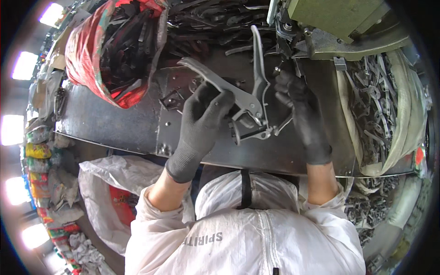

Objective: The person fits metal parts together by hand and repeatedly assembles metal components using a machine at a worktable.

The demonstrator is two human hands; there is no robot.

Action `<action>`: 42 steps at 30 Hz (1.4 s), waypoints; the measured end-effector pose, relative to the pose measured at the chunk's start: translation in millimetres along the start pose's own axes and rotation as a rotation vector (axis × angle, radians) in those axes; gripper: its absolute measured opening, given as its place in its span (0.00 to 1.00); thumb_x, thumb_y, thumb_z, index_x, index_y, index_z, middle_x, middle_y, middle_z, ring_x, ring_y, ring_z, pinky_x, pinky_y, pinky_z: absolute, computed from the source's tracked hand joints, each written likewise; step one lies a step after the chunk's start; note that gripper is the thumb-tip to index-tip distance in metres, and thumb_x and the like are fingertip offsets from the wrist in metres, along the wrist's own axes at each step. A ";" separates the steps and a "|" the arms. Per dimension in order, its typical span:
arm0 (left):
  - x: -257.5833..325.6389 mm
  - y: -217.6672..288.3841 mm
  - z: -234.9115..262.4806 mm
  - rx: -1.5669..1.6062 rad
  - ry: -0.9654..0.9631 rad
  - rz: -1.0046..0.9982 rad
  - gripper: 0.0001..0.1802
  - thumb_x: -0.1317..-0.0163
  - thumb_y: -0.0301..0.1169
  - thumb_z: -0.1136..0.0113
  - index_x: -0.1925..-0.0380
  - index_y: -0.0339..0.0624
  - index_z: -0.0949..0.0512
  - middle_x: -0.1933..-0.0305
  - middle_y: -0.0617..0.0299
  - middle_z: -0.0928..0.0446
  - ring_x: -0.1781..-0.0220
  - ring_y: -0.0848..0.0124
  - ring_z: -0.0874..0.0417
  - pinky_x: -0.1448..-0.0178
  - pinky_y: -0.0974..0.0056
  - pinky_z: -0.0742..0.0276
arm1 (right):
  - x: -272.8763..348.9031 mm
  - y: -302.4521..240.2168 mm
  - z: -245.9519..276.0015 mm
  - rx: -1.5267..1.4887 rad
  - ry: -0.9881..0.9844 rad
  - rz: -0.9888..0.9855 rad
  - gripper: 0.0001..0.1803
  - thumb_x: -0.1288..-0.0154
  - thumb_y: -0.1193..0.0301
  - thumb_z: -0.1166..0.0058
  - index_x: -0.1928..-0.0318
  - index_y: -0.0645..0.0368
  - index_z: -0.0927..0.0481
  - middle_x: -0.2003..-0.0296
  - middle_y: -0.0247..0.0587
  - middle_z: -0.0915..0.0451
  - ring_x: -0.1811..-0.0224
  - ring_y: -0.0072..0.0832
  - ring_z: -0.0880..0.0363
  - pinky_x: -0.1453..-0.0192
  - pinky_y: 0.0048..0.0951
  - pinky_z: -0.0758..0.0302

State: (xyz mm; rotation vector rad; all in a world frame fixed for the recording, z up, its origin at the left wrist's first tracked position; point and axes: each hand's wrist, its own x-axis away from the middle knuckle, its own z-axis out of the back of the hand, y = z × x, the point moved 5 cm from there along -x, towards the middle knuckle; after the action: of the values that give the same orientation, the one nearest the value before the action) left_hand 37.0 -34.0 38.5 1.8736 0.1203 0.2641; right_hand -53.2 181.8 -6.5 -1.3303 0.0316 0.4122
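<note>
My left hand [201, 121], in a dark grey glove, is closed round one handle of a grey metal plier-like hand tool [238, 96]. Its two long handles spread apart in a V, one slanting to the upper left and one pointing up. Rivets show near the joint, and the jaw-like parts hang below over the bench. To the right of the tool, my right hand [302, 107], gloved alike, has its fingers curled together. A small shiny bit [277, 69] shows by its fingertips, but I cannot make out what they hold.
Dark metal parts fill a red woven sack [87, 64] on the left and lie heaped at the back of the metal bench [110, 119]. Small loose pieces [172, 100] lie near my left hand. A green machine [339, 20] stands at upper right, above a pale sack [403, 105] of grey parts.
</note>
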 end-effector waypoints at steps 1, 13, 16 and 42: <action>0.2 -7.9 -1.2 -0.032 -0.054 0.040 0.11 0.28 0.30 0.43 0.52 0.34 0.23 0.60 0.65 0.19 0.59 0.80 0.20 0.54 0.71 0.24 | 6.2 -5.3 -5.7 -0.387 -0.084 -0.209 0.25 0.24 0.63 0.45 0.34 0.63 0.26 0.57 0.35 0.18 0.58 0.14 0.21 0.58 0.22 0.22; 1.8 -37.8 -42.0 -0.705 -0.397 -0.109 0.12 0.31 0.28 0.40 0.52 0.32 0.19 0.59 0.60 0.15 0.60 0.76 0.15 0.54 0.69 0.19 | 51.4 -42.1 -19.3 -0.675 -0.295 -0.636 0.32 0.32 0.70 0.37 0.31 0.67 0.32 0.58 0.40 0.15 0.62 0.24 0.16 0.59 0.25 0.18; -2.3 -47.3 -24.8 -0.669 -0.158 -0.040 0.11 0.32 0.25 0.38 0.52 0.32 0.19 0.60 0.60 0.15 0.62 0.77 0.16 0.56 0.69 0.19 | 56.4 -36.9 -18.7 -0.684 -0.217 -0.761 0.29 0.30 0.71 0.41 0.32 0.68 0.32 0.57 0.45 0.15 0.59 0.30 0.14 0.58 0.29 0.15; -6.0 -72.6 -2.3 0.331 -0.056 0.078 0.16 0.31 0.26 0.38 0.46 0.32 0.20 0.54 0.57 0.14 0.55 0.71 0.13 0.49 0.67 0.19 | 46.1 -52.7 -22.4 1.048 -0.260 0.308 0.46 0.54 0.76 0.35 0.29 0.48 0.28 0.59 0.41 0.26 0.56 0.40 0.24 0.45 0.44 0.27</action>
State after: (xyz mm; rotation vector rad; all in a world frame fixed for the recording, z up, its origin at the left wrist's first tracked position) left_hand 34.2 -10.3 -30.4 2.2163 0.0553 0.2566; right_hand 10.6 163.9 25.4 -0.2297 0.2078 0.6986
